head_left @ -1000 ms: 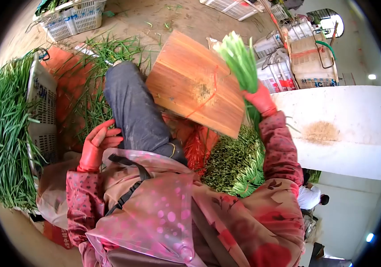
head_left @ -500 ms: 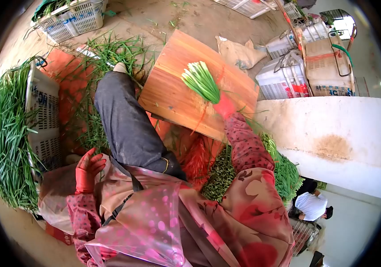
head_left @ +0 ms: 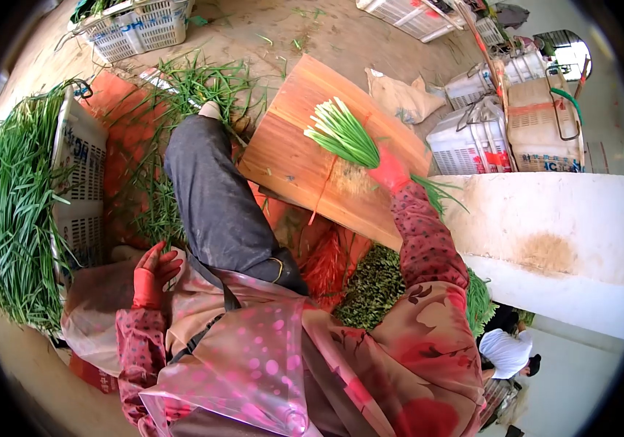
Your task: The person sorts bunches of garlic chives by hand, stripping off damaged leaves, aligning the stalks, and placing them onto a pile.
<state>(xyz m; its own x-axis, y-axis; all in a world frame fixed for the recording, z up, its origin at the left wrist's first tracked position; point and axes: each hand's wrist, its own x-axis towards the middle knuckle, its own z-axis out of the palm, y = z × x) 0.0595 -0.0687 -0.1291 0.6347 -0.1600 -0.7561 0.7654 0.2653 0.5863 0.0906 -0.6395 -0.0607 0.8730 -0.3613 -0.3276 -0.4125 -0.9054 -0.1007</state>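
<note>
The person's right hand [head_left: 388, 172], gloved in red, grips a bunch of green stalks [head_left: 346, 136] at the wooden worktop [head_left: 281, 146] near 12 o'clock in the view, pale ends pointing toward 10 o'clock from the glove. Between 8 and 9 o'clock the left hand [head_left: 154, 269] is released, fingers loosely curled, near the dark trouser leg [head_left: 213, 193]. Long green leaves [head_left: 24, 211] heap a white crate [head_left: 82, 186] at 9 o'clock, and tightly packed stalks [head_left: 366, 291] lie toward 5.
</note>
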